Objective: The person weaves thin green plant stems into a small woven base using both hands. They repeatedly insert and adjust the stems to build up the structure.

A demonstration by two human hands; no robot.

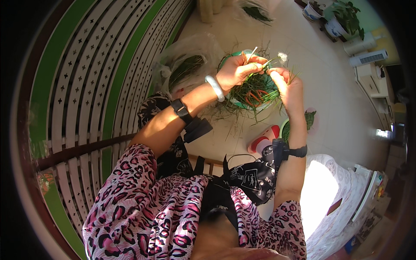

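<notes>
My left hand (239,71), with a pale bangle on its wrist, pinches a few thin, chive-like green stalks (267,62) between thumb and fingers. Close at its right, my right hand (289,86) has its thumb and fingertips on the same greens, some blades sticking out past its knuckles. Both hands are above a green-rimmed basin (239,104) on the floor. Tangled thin green leaves (240,92) fill much of it and hang over the edge. Orange scissor-like handles (254,98) lie among them; the rest of that tool is hidden.
A clear plastic bag (162,73) of long greens lies left of the basin, another bag (260,8) beyond it. Near my red-and-pink clog (266,139) stands a light-green bowl (284,125) of greens. A slatted bench (81,65) lines the left; potted plants (346,19) stand far right.
</notes>
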